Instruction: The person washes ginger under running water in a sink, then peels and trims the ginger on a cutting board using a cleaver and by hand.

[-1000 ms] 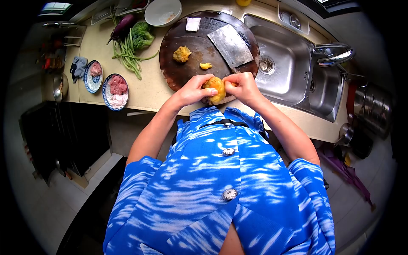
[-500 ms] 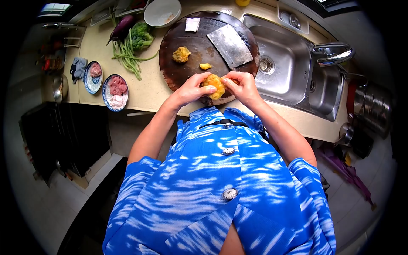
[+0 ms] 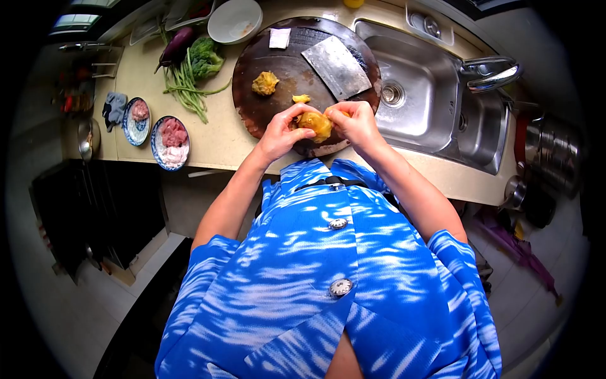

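Observation:
My left hand [image 3: 284,133] is wrapped round a knobbly yellow-brown lump [image 3: 317,126] that looks like a pickled vegetable, held over the near edge of the round dark chopping board [image 3: 287,114]. With fingertips pinched, my right hand [image 3: 355,124] grips the lump's right side, where a bit of yellow shows between the fingers. A second yellow lump [image 3: 265,83] lies on the board to the left. Just beyond my hands is a small yellow piece [image 3: 301,98]. A cleaver [image 3: 336,67] lies flat on the board's right half, and a small white folded piece [image 3: 279,38] sits at its far edge.
To the right is a steel double sink [image 3: 416,95] with a faucet [image 3: 492,74]. Left of the board are green beans [image 3: 187,91], broccoli [image 3: 205,58], an eggplant [image 3: 177,46], and a white bowl [image 3: 235,21]. Two meat plates [image 3: 170,143] stand near the counter's left front.
The lump has turned slightly in my hands and shows a browner side. My right fingers have shifted on its right side. The whole view has moved a little.

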Demonstrator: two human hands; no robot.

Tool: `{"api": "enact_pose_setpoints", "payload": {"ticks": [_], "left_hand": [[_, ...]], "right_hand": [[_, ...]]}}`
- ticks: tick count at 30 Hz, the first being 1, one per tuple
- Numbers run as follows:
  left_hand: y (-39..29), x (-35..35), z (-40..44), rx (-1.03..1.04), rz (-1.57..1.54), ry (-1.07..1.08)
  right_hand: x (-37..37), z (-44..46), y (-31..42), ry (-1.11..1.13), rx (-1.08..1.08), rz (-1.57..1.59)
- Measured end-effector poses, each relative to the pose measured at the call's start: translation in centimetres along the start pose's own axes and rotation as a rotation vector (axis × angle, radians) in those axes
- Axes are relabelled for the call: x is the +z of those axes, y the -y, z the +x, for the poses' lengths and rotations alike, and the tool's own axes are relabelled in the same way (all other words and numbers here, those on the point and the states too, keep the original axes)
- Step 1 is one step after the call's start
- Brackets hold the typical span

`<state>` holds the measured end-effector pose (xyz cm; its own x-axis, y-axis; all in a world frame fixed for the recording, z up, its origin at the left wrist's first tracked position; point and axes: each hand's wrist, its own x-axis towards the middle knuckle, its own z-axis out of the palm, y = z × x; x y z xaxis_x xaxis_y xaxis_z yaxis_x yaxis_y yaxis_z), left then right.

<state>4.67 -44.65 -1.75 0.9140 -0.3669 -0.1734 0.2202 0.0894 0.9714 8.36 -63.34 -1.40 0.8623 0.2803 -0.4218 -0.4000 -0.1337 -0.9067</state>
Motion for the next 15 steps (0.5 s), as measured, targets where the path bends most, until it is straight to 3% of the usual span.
{"api": "enact_pose_setpoints", "payload": {"ticks": [1, 8, 13, 15], "left_hand": [[0.2, -0.1, -0.1, -0.002, -0.002, 0.006], [0.3, -0.2, -0.8, -0.011, -0.123, 0.008], [-0.3, 0.2, -0.7, -0.043, -0.229, -0.039], [-1.1, 0.4, -0.8, 0.132, -0.314, 0.039]], "right_hand": [[0.0, -0.1, 0.1, 0.044, 0.106, 0.109], [0.1, 0.0, -0.5, 0.148, 0.257, 0.363], [0.0, 0.6, -0.4, 0.040, 0.260, 0.358], [-1.0, 2.0, -2.2, -0.079, 0.278, 0.299]]}}
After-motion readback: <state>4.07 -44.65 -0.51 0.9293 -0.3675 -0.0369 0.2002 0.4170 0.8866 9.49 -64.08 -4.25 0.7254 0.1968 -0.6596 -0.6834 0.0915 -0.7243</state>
